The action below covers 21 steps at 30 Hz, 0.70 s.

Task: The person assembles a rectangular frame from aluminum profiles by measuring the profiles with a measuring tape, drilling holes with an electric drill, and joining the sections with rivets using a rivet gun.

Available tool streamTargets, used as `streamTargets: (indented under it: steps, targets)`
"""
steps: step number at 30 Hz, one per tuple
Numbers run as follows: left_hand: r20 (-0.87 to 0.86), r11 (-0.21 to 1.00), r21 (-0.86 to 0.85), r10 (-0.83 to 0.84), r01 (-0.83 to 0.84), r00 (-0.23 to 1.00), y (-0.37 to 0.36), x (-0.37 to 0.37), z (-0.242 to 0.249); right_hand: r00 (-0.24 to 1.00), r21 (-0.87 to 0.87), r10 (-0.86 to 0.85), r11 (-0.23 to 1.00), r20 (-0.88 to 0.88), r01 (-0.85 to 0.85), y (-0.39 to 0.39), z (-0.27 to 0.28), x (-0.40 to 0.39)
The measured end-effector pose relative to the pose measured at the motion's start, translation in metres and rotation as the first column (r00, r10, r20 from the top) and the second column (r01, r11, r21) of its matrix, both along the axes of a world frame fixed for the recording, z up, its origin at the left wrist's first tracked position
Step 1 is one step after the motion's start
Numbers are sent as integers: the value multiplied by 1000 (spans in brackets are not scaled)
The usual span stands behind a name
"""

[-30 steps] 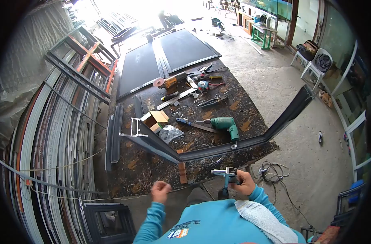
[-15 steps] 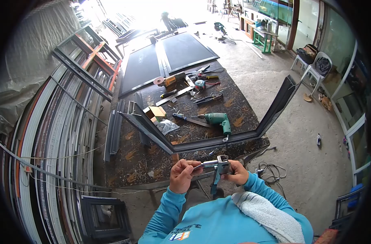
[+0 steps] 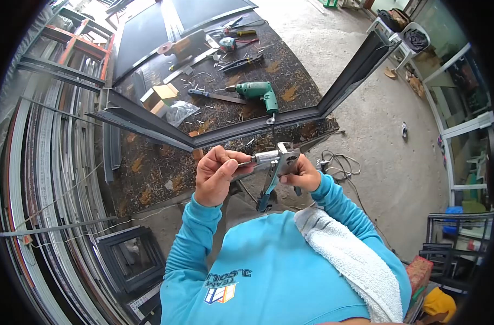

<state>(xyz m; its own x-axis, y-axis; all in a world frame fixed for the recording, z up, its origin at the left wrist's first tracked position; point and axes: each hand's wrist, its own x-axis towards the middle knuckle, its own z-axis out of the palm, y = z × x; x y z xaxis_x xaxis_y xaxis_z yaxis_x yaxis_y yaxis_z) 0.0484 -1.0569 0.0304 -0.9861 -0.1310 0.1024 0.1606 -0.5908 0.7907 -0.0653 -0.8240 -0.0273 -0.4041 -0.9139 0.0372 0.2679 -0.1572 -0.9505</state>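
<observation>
My left hand (image 3: 219,174) pinches a small thin piece at the nose of a hand riveter (image 3: 277,165). My right hand (image 3: 301,174) is wrapped round the riveter's metal head, and its teal handles hang down. Just beyond my hands, a dark metal frame (image 3: 236,131) lies along the near edge of the worktable, its two sides rising left and right. On the table behind it rests a green drill (image 3: 255,91), pointing left. A long file with a blue handle (image 3: 199,93) is left of the drill.
Pliers (image 3: 242,63), a tape measure (image 3: 228,44), an angle grinder (image 3: 188,44), a small box (image 3: 160,96) and a plastic bag (image 3: 180,112) are on the worktable. Metal profiles (image 3: 46,162) stand at the left. A cable (image 3: 342,165) is coiled on the floor at the right.
The view has tilted down and shifted, so the table appears higher and further left. The riveter is now tilted more. Both hands keep their holds.
</observation>
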Motion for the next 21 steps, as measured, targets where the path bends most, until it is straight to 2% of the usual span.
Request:
streamTargets:
  steps: [6, 8, 9, 10, 11, 12, 13, 14, 15, 16, 18, 19, 20, 21]
  targets:
    - [82, 1000, 0, -3, 3, 997, -16, -8, -11, 999, 17, -21, 1000, -49, 22, -14, 3, -8]
    - [137, 994, -107, 37, -22, 990, -22, -9, -12, 964, 109, -6, 993, -265, 36, -20, 3, -15]
    - [172, 993, -115, 37, -17, 984, -27, -10, -12, 967, 72, -56, 994, -249, 76, -29, 9, -14]
    - [169, 990, -131, 69, -47, 983, -30, -12, -16, 887, 130, 10, 990, -462, 56, -29, -5, -22]
    - [204, 977, -213, 51, -6, 978, -35, -11, -23, 832, 187, 72, 982, -550, 39, -35, 8, -23]
    - [231, 966, -248, -19, 78, 973, -40, -9, -33, 785, 527, 289, 848, -549, 57, -39, 39, -23]
    - [333, 914, -341, -100, 218, 938, -35, -5, -44, 595, 623, 452, 775, -664, 107, -47, 37, -22]
    - [397, 967, -119, -160, 224, 904, -30, 5, -74, 521, 650, 519, 753, -678, 96, -51, 31, -20]
    - [448, 981, 128, -188, 145, 874, -27, 14, -105, 578, 600, 495, 800, -649, -11, -53, 17, -20]
    - [493, 942, 335, -196, 23, 848, -27, 23, -126, 637, 540, 480, 834, -604, -115, -56, 3, -19]
    - [509, 934, 348, -113, -84, 853, -23, 24, -137, 663, 530, 449, 843, -599, -92, -67, -14, -17]
    - [523, 944, 326, -132, -54, 842, -29, 26, -137, 690, 536, 441, 839, -574, -92, -68, -27, -7]
    - [541, 950, 311, -154, -27, 827, -38, 23, -136, 737, 519, 381, 854, -559, -48, -70, -57, -1]
    - [532, 943, 330, -156, -35, 832, -44, 17, -128, 817, 404, 255, 914, -517, -30, -77, -62, 0]
